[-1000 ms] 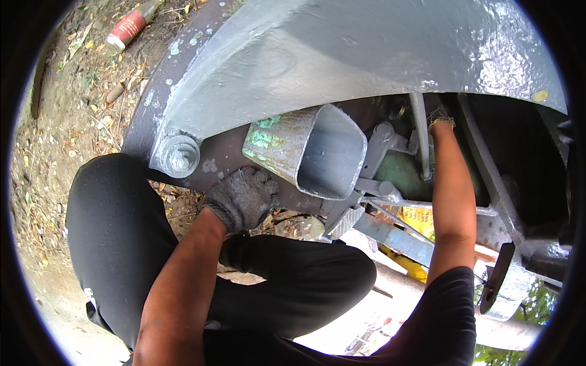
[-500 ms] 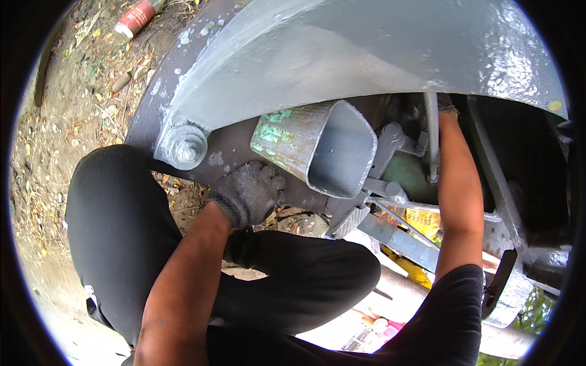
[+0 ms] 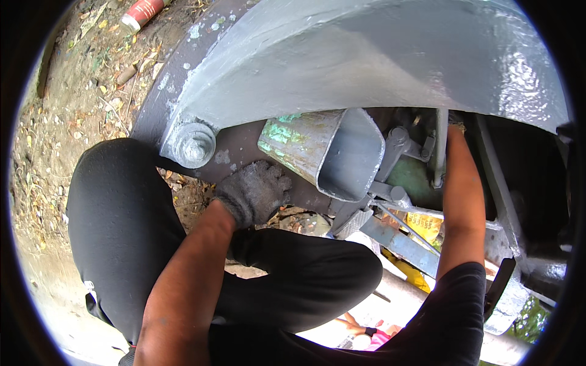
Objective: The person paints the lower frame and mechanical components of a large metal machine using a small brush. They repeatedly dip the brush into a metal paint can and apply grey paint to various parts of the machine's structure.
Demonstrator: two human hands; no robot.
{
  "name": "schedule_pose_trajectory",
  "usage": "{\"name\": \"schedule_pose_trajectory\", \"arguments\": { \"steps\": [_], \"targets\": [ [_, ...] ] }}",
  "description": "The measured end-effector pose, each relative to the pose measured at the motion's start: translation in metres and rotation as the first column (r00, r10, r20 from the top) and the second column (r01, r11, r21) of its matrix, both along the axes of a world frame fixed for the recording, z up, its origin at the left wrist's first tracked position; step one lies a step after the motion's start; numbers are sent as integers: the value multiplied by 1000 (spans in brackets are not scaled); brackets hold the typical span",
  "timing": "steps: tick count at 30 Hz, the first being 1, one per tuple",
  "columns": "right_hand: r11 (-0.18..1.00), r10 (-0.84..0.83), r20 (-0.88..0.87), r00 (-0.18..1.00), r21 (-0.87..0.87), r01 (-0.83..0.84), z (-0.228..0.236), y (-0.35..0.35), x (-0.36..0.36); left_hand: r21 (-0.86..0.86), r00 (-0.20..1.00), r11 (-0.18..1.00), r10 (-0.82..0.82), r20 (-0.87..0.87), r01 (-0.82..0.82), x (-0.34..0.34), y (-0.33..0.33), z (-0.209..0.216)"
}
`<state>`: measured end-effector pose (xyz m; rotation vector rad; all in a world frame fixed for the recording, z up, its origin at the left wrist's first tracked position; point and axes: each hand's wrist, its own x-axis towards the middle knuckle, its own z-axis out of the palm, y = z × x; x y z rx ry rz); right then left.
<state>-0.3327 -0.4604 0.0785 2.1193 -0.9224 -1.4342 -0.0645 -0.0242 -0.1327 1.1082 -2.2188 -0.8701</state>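
Observation:
My left hand [image 3: 259, 188], in a grey knitted glove, leans on a dark, paint-spotted metal plate [image 3: 239, 144]. Its fingers lie against the plate and hold nothing that I can see. Just right of it juts a tapered, hollow metal tube [image 3: 299, 143], grey with green patches. On the far right, my right forearm [image 3: 465, 195] reaches past a grey upright bar [image 3: 441, 149] into a dark opening under a big grey-painted curved cover [image 3: 342, 61]. Only a bit of glove cuff shows at that wrist; the fingers of my right hand are hidden inside.
A grey round boss [image 3: 194, 145] sticks out at the cover's left end. Pedals [image 3: 353, 222] and linkage rods sit below the tube. A red can [image 3: 141, 15] lies on the leaf-strewn ground. Another person's hand [image 3: 352, 325] shows at the bottom, near something pink.
The machine sits slightly lower and further right in view. Both my hands keep nearly the same places on it. The other person's hand with a dark wristband shows more plainly.

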Motion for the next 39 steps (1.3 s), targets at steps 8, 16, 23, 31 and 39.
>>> {"name": "schedule_pose_trajectory", "arguments": {
  "steps": [8,16,23,31,39],
  "targets": [
    [999,-41,20,999,0,41,9,-14,-10,-16,999,1000,-5,-38,4,1,-1,0],
    [997,-80,32,996,-2,80,12,-15,-12,202,997,979,9,71,-23,-2,-4,4],
    [994,-108,47,993,-14,109,18,-20,-14,114,991,991,-77,105,64,-1,-5,2],
    [990,-142,64,988,-1,142,8,-25,-10,11,999,1000,21,-34,-21,2,-1,1],
    [987,-163,91,983,-1,163,7,-20,10,51,990,991,123,-66,-120,-6,1,-7]
  ]
}}
